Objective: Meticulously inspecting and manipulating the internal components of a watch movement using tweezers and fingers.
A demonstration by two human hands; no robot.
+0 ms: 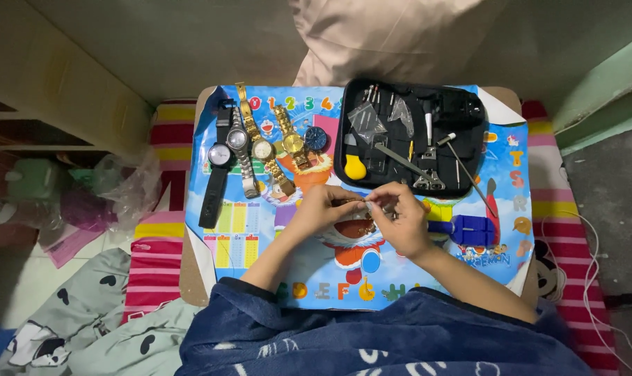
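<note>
1. Both hands pinch one small metal part [367, 207] at the centre of the frame, left hand [323, 209] and right hand [403, 216] meeting fingertip to fingertip; the part is too small to identify.
2. Beneath the hands lies a bright cartoon-printed mat [260, 244] covering a small table.
3. Four wristwatches sit in a row at upper left of the mat: a black-strapped watch [218, 157], a silver bracelet watch [239, 143], and two gold bracelet watches [263, 150] [291, 141].
4. A loose blue watch dial [316, 138] lies just beside the gold watches.
5. An open black tool case [462, 111] fills the upper right, holding a yellow-handled tool [355, 168] and metal tools.
6. A blue tool [472, 230] rests right of the right hand.
</note>
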